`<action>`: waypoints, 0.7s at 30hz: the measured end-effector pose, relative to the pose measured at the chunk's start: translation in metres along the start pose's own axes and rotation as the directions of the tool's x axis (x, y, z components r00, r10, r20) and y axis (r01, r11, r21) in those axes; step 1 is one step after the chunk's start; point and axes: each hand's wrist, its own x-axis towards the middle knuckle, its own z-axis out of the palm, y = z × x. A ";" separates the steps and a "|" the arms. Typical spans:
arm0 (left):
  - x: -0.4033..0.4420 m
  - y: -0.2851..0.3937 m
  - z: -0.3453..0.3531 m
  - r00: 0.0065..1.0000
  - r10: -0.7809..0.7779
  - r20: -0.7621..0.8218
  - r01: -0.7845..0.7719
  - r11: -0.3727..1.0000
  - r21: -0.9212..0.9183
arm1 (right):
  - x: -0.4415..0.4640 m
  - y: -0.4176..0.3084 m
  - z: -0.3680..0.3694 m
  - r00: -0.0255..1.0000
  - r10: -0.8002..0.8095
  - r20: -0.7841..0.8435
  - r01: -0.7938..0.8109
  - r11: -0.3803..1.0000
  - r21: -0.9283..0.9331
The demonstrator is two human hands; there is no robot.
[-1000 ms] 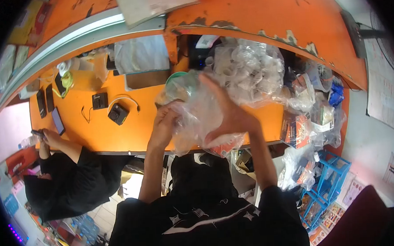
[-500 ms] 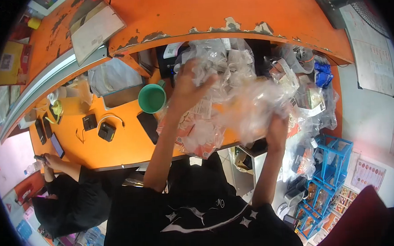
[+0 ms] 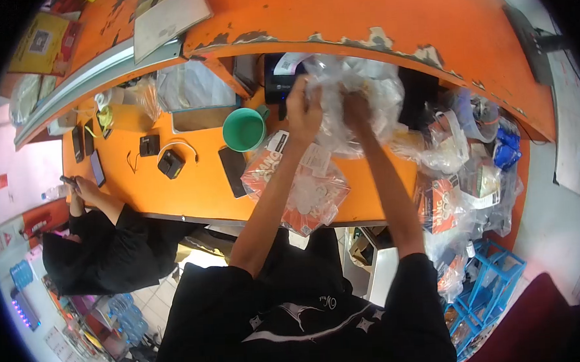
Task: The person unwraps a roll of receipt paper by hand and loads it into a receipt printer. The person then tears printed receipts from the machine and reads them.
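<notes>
Both my hands reach into a large clear plastic bag (image 3: pixel 381 104) of clear cups or wraps at the back of the orange table. My left hand (image 3: pixel 305 114) is at the bag's left side, its fingers apart. My right hand (image 3: pixel 357 108) is inside or behind the plastic, and its fingertips are hidden. Below my left forearm lies an orange-and-white printed box (image 3: pixel 307 203) with clear plastic over it. A green mug (image 3: pixel 245 129) stands left of my left hand, and a dark phone (image 3: pixel 232 172) lies below the mug.
At the left, a person (image 3: pixel 104 256) in black holds a phone. Two small black devices (image 3: pixel 170 164) with cables lie on the table (image 3: pixel 206 205). Bagged goods (image 3: pixel 464 191) pile up at the right, above a blue rack (image 3: pixel 489 282). The orange shelf edge (image 3: pixel 335 44) overhangs the back.
Both hands have moved to the large bag at the back. The loose clear plastic that my hands held has left them. The green mug and printed box are now uncovered by the hands.
</notes>
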 end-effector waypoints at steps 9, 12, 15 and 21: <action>-0.076 -0.075 0.038 0.844 -0.364 0.395 0.006 0.741 0.671 | -0.017 0.148 -0.015 0.920 -0.221 0.325 0.300 0.928 -0.220; -0.067 -0.045 0.074 0.843 -0.383 0.379 0.093 0.796 0.598 | -0.058 0.117 -0.110 0.917 -0.186 0.352 0.044 0.926 0.374; -0.056 -0.024 0.070 0.894 -0.362 0.262 0.125 0.765 0.631 | -0.094 0.037 -0.194 0.983 -0.046 0.178 0.043 0.999 0.018; -0.070 0.007 0.038 0.926 -0.253 0.279 0.069 0.843 0.534 | 0.013 -0.025 -0.147 0.922 -0.387 -0.017 0.386 0.915 0.116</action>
